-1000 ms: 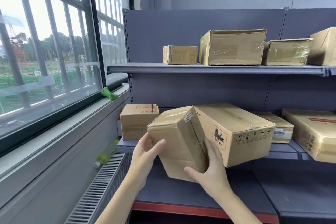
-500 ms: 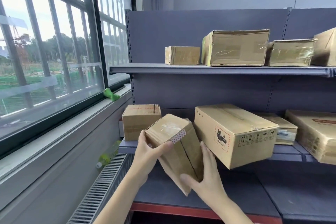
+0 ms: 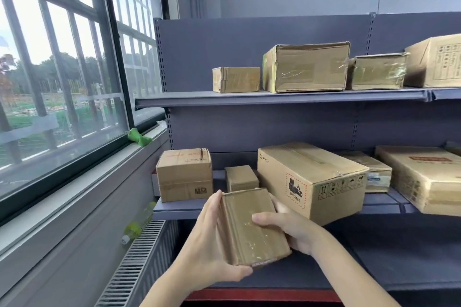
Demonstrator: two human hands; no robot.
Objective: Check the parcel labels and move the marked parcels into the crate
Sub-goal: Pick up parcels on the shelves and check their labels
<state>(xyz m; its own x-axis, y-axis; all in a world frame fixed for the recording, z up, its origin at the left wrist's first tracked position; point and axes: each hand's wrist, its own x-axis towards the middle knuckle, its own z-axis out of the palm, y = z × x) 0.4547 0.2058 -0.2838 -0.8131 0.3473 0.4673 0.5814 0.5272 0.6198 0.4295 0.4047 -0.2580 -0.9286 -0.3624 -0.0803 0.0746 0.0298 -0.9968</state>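
I hold a small taped cardboard parcel in front of the middle shelf, its plain brown face turned up toward me. My left hand grips its left side and near bottom corner, thumb under the lower edge. My right hand holds its right side, fingers curled over the face. No label shows on the face I see. Behind it on the middle shelf sit a larger box with a red-bordered UN 3481 mark, a tiny box and a box with a barcode. No crate is in view.
Several more parcels stand on the upper shelf and at the right of the middle shelf. A window and sill with a green object run along the left. A radiator with a bottle sits below.
The parcel has been turned over in both hands and lowered, from a tilted edge-on pose to its flat face up. A tiny box behind it on the shelf has come into sight.
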